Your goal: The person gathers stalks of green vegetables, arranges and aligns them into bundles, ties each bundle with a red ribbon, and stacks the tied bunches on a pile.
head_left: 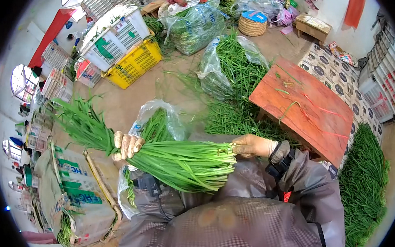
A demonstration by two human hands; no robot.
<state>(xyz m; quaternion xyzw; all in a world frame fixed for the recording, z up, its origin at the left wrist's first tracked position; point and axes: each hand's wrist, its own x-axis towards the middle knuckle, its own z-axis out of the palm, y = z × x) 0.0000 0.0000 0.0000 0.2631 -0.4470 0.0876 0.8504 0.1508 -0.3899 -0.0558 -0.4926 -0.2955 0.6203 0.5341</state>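
A thick bunch of Chinese chives [182, 165] lies across my lap, leaf tips to the left and pale stem ends to the right. My left hand [127, 145], in a soiled glove, is closed round the bunch near its leafy part. At the other end, the gloved fingers of my right hand [255, 146] pinch the upper stem ends. Just behind the bunch sits a clear plastic bag [162, 108] with more green stalks in it. Loose cut greens [233, 121] cover the floor beyond my right hand.
A red-brown wooden table [303, 108] stands at right, with a pile of chives [364, 185] beside it. Ahead are an open bag of greens [236, 62], a yellow crate [135, 64] under a white crate [113, 40], and another person's hands [181, 1]. At left stands a large box [79, 194].
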